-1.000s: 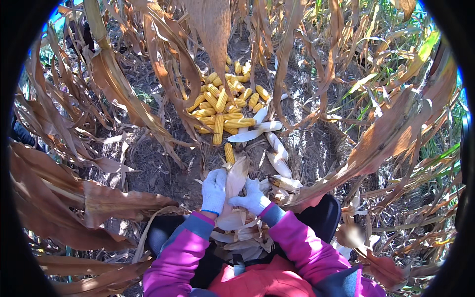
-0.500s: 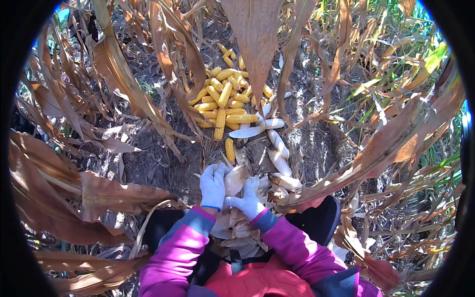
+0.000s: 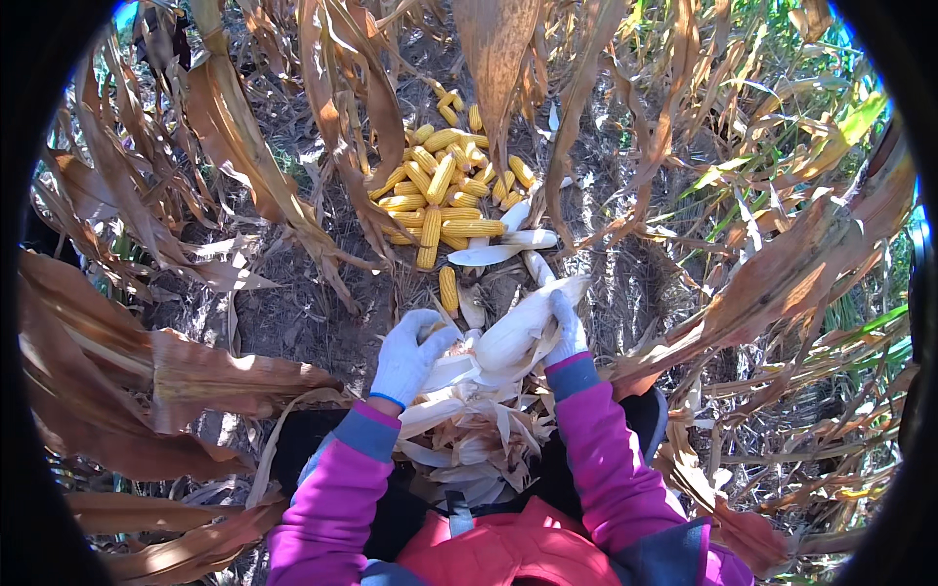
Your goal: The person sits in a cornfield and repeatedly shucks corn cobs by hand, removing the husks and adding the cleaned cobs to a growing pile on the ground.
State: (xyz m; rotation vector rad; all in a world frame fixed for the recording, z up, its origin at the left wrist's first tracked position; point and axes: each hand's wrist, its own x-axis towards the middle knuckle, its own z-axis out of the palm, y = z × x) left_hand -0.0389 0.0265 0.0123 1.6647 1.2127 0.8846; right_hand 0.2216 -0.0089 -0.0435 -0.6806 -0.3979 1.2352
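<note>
Where the picture is nearest to the person, a red vest [image 3: 498, 549] puffs up at the bottom edge, and a pink sleeve [image 3: 337, 493] with a blue-gray cuff comes up on each side. Between the sleeves lies a messy heap of dry husks [image 3: 479, 451].

Just past the heap are the two hands, both in white gloves. The right hand [image 3: 567, 332] is grasping the right side of a fat corn ear in pale husk [image 3: 513, 334]. That ear is between the hands, tilted, with its tip pointing away and to the right. The left hand [image 3: 405, 356] has its fingers and thumb curled in, close to the loose husk strips. I cannot tell if it is pinching one.

A bit past the hands, one yellow cob [image 3: 448, 291] lies alone on the dirt. Behind it, to the right, are some long pale husks [image 3: 489, 254]; I cannot tell if corn is inside. They lie against a big pile of yellow cobs [image 3: 440, 186], all bare and bright.

Big brown leaves [image 3: 230, 379] hang on both sides. Way up at the right, one green leaf [image 3: 865, 117] shines in the sun.
</note>
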